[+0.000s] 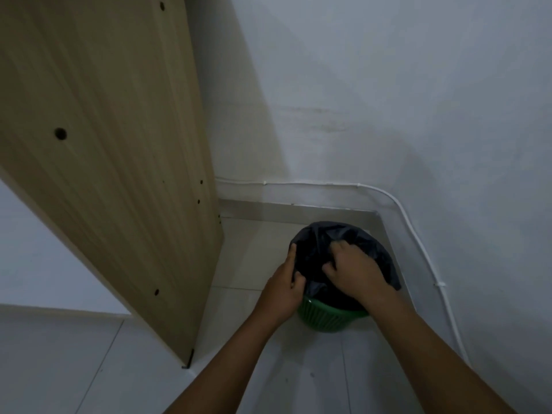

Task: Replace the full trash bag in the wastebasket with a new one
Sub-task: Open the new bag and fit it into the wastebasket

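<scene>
At the near rim of the green wastebasket (328,318), in the floor corner, both hands work the black trash bag (352,234). Left hand (283,289) pinches the bag edge at 9 o'clock on the rim; right hand (355,271) curls into plastic at centre, nearer the far rim. Bag mouth faces up; lift likely vertical.

bag (325,234): black, crinkly, spread over the bin's top
bin (328,319): green, ribbed, upright in the corner

Wastebasket (325,319) mostly hidden under bag (343,234).
</scene>
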